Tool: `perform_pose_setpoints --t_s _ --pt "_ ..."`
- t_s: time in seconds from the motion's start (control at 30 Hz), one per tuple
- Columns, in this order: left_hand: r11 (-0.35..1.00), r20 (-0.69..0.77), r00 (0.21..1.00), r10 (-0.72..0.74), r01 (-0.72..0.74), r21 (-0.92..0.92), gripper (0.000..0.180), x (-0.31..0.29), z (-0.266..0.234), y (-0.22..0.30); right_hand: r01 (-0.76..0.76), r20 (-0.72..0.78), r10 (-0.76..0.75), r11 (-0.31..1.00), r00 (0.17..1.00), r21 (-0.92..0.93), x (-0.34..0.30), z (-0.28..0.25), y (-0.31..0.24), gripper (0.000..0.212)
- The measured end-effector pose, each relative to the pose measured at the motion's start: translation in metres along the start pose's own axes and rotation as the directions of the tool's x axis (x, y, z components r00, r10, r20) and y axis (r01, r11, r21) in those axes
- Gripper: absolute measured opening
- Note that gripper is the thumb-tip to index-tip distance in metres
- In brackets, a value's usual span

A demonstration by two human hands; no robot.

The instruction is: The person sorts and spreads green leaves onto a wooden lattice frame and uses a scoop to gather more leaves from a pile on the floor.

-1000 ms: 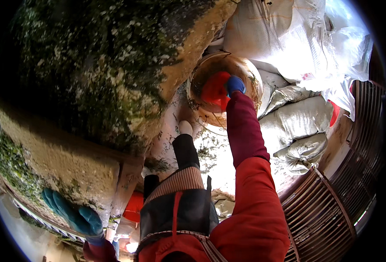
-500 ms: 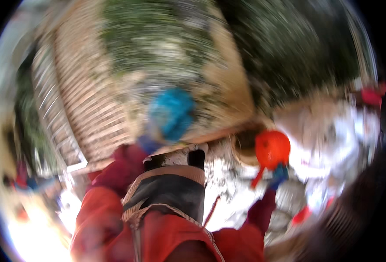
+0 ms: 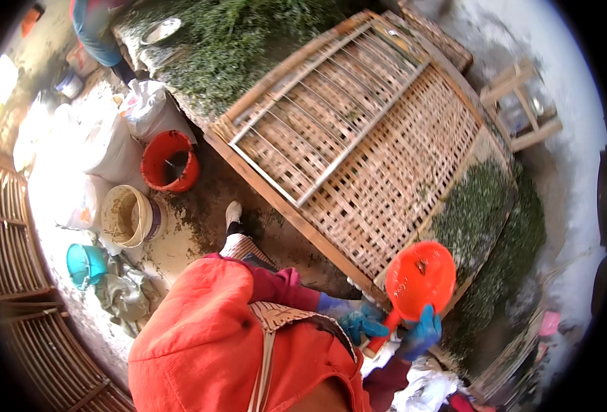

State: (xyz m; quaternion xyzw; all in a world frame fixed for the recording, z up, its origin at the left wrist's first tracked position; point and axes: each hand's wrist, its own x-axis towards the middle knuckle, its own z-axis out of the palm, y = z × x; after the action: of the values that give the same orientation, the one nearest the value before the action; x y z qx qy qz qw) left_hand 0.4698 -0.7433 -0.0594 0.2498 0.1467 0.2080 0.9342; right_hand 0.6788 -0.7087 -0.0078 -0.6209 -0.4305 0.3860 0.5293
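Observation:
A red plastic scoop (image 3: 420,278) with a round bowl and a short handle is held over the near right corner of a woven bamboo rack (image 3: 358,226). A little dark debris lies in its bowl. My right hand (image 3: 421,335), in a blue glove, grips the scoop at the near side of its rim. My left hand (image 3: 362,325), gloved in teal and blue, has its fingers closed at the handle; part of that grip is hidden. Beside the scoop, shredded green plant matter (image 3: 473,209) covers the right end of the rack.
A white metal grille (image 3: 331,113) lies on the rack. To the left stand a red bucket (image 3: 154,165), a cream bucket (image 3: 117,213), a teal bucket (image 3: 86,264) and white sacks (image 3: 104,147). A wooden stool (image 3: 516,103) is far right. Another person's leg (image 3: 97,34) shows upper left.
My view has swung toward the left. My left hand has come from the green plant matter to the scoop's handle. The right hand still holds the scoop, its bowl now facing up.

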Motion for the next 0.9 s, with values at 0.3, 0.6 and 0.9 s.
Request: perform_pose_setpoints --t_s 0.3,0.6,0.9 --pt "0.802 -0.826 0.281 0.489 -0.518 0.298 0.034 -0.236 -0.091 0.108 -0.058 0.68 0.004 0.997 0.733 0.057 -0.01 0.393 -0.01 0.025" --pt "0.629 -0.936 -0.233 0.263 -0.694 0.349 0.014 -0.49 -0.182 0.126 0.756 0.75 -0.168 0.311 0.64 -0.575 0.09 0.58 -0.014 0.07" --pt "0.459 -0.585 -0.298 0.754 -0.396 0.795 0.011 -0.557 -0.318 0.276 0.465 0.459 -0.149 0.002 0.876 -0.886 0.158 0.561 0.021 0.066"
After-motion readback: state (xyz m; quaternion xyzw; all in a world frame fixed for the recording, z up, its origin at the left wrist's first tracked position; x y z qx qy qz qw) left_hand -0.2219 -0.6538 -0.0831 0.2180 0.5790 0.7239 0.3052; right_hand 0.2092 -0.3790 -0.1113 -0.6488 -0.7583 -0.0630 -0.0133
